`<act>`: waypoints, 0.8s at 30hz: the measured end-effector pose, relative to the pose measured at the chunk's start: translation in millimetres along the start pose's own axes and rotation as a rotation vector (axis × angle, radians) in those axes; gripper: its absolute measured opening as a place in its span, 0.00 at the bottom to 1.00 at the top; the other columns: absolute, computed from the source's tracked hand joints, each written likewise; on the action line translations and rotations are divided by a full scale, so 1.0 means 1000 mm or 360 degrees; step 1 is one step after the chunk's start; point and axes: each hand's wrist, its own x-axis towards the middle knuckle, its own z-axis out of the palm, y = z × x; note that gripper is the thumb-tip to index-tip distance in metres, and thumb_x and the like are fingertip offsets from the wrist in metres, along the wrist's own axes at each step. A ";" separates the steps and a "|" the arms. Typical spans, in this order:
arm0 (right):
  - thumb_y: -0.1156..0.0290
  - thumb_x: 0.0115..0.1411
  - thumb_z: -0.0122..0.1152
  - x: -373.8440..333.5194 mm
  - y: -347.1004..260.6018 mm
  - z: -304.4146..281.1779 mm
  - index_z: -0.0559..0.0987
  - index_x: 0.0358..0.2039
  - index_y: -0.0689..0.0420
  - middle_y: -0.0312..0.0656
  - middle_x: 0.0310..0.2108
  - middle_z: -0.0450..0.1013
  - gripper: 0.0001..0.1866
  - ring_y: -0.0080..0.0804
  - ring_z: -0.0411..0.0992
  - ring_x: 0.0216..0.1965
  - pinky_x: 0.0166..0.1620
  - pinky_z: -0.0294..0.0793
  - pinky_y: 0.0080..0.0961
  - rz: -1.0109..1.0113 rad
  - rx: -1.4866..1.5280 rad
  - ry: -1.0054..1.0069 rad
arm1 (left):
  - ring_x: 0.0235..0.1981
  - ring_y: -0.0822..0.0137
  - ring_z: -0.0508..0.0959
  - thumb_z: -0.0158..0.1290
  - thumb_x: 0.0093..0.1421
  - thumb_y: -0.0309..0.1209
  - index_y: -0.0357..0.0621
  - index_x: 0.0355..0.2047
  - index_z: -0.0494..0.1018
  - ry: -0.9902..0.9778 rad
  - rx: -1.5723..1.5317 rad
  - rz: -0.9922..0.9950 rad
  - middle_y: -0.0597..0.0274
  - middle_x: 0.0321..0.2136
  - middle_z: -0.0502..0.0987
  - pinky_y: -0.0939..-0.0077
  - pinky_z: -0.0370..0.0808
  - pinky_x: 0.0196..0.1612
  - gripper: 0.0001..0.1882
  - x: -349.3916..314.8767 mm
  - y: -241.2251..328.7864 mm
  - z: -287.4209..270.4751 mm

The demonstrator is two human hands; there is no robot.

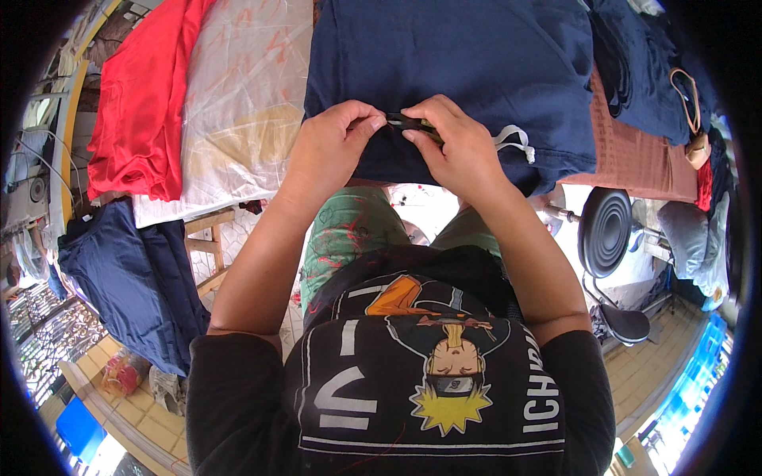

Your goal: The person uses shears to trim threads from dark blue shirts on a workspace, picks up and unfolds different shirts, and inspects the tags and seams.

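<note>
My right hand [462, 149] is closed around a small dark pair of thread snips [405, 122], whose tip points left toward my other hand. My left hand [327, 149] has thumb and forefinger pinched together right at that tip; what it pinches is too small to make out. Both hands are over the near part of a navy garment [452, 51] spread on the table before me. From the garment's near edge, just right of my right hand, a white drawstring [517, 141] sticks out in a loop.
Red cloth [147, 103] and a clear plastic sheet [246, 87] cover the table's left side. More navy fabric [639, 71] lies at the far right, above a brown cover [635, 163]. A navy cloth [135, 278] hangs at lower left; a black round seat [607, 232] stands at right.
</note>
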 end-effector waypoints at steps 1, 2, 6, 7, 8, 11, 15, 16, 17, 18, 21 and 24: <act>0.70 0.56 0.60 0.002 -0.001 0.002 0.74 0.36 0.55 0.40 0.34 0.73 0.08 0.44 0.74 0.33 0.34 0.74 0.37 -0.0050 -0.0015 0.0006 | 0.36 0.69 0.78 0.53 0.63 0.32 0.37 0.39 0.77 -0.0008 0.0015 0.0208 0.59 0.33 0.80 0.78 0.72 0.42 0.11 -0.002 0.001 -0.004; 0.70 0.56 0.60 0.003 -0.002 0.001 0.74 0.36 0.55 0.41 0.33 0.73 0.08 0.45 0.75 0.33 0.34 0.74 0.37 -0.0074 -0.0045 0.0022 | 0.37 0.68 0.78 0.53 0.62 0.32 0.37 0.39 0.77 -0.0014 0.0032 0.0415 0.59 0.33 0.80 0.78 0.72 0.42 0.11 -0.005 0.002 -0.013; 0.71 0.56 0.61 0.007 0.000 -0.015 0.76 0.35 0.55 0.42 0.33 0.74 0.07 0.44 0.75 0.34 0.35 0.75 0.36 -0.0029 -0.0116 0.0175 | 0.46 0.56 0.77 0.49 0.64 0.34 0.39 0.30 0.80 -0.0808 0.0164 0.0746 0.56 0.36 0.81 0.65 0.70 0.50 0.13 -0.038 0.046 -0.114; 0.72 0.56 0.62 0.010 -0.003 -0.019 0.77 0.36 0.55 0.43 0.33 0.74 0.07 0.45 0.75 0.34 0.37 0.75 0.34 -0.0020 0.0011 0.0195 | 0.47 0.51 0.77 0.46 0.65 0.37 0.41 0.28 0.80 -0.0680 0.0427 0.0666 0.55 0.36 0.81 0.61 0.69 0.51 0.17 -0.061 0.069 -0.141; 0.72 0.56 0.62 0.011 -0.003 -0.022 0.76 0.38 0.56 0.44 0.34 0.74 0.09 0.44 0.76 0.34 0.36 0.76 0.32 -0.0008 0.0001 0.0220 | 0.45 0.52 0.77 0.44 0.66 0.38 0.38 0.26 0.79 -0.0590 0.0561 0.0649 0.54 0.33 0.80 0.62 0.69 0.51 0.20 -0.073 0.078 -0.159; 0.72 0.57 0.62 0.015 -0.012 -0.031 0.76 0.39 0.58 0.44 0.36 0.74 0.10 0.41 0.77 0.34 0.36 0.76 0.29 0.0079 0.0027 0.0212 | 0.41 0.58 0.78 0.56 0.56 0.24 0.36 0.28 0.77 -0.0313 0.0525 0.0561 0.57 0.30 0.79 0.67 0.71 0.46 0.03 -0.088 0.087 -0.179; 0.72 0.57 0.63 0.010 -0.013 -0.034 0.75 0.40 0.59 0.45 0.37 0.74 0.11 0.40 0.77 0.35 0.37 0.76 0.28 0.0078 0.0005 0.0220 | 0.42 0.61 0.77 0.59 0.53 0.23 0.35 0.36 0.75 -0.0165 0.0271 0.0564 0.56 0.36 0.78 0.71 0.71 0.47 0.10 -0.072 0.061 -0.132; 0.72 0.57 0.63 0.009 -0.013 -0.033 0.75 0.40 0.59 0.45 0.37 0.74 0.12 0.40 0.77 0.35 0.37 0.76 0.28 0.0074 0.0011 0.0214 | 0.42 0.61 0.77 0.60 0.52 0.24 0.37 0.37 0.75 -0.0168 0.0296 0.0628 0.56 0.36 0.78 0.70 0.71 0.47 0.12 -0.066 0.055 -0.112; 0.71 0.57 0.63 0.008 -0.014 -0.033 0.75 0.40 0.59 0.46 0.37 0.74 0.12 0.40 0.77 0.35 0.37 0.76 0.28 0.0071 0.0036 0.0201 | 0.42 0.60 0.77 0.61 0.50 0.25 0.40 0.37 0.76 -0.0141 0.0384 0.0684 0.57 0.37 0.78 0.69 0.72 0.47 0.12 -0.061 0.045 -0.092; 0.71 0.57 0.63 0.007 -0.015 -0.033 0.75 0.41 0.59 0.46 0.37 0.74 0.12 0.40 0.77 0.35 0.38 0.76 0.28 0.0065 0.0062 0.0188 | 0.41 0.59 0.77 0.62 0.49 0.26 0.42 0.37 0.77 -0.0111 0.0472 0.0740 0.58 0.37 0.78 0.68 0.72 0.47 0.13 -0.058 0.034 -0.074; 0.71 0.57 0.64 0.004 -0.014 -0.032 0.75 0.41 0.58 0.46 0.37 0.74 0.12 0.41 0.77 0.35 0.38 0.76 0.28 0.0047 0.0059 0.0172 | 0.40 0.57 0.77 0.62 0.49 0.26 0.45 0.33 0.78 0.0107 0.0690 0.0798 0.61 0.38 0.78 0.67 0.73 0.45 0.10 -0.050 -0.004 -0.032; 0.71 0.57 0.64 0.001 -0.011 -0.033 0.75 0.41 0.58 0.46 0.37 0.74 0.12 0.40 0.77 0.35 0.38 0.76 0.28 0.0072 0.0064 0.0175 | 0.39 0.58 0.78 0.62 0.48 0.26 0.46 0.30 0.79 0.0185 0.0624 0.0889 0.63 0.38 0.78 0.67 0.73 0.43 0.08 -0.057 -0.008 -0.034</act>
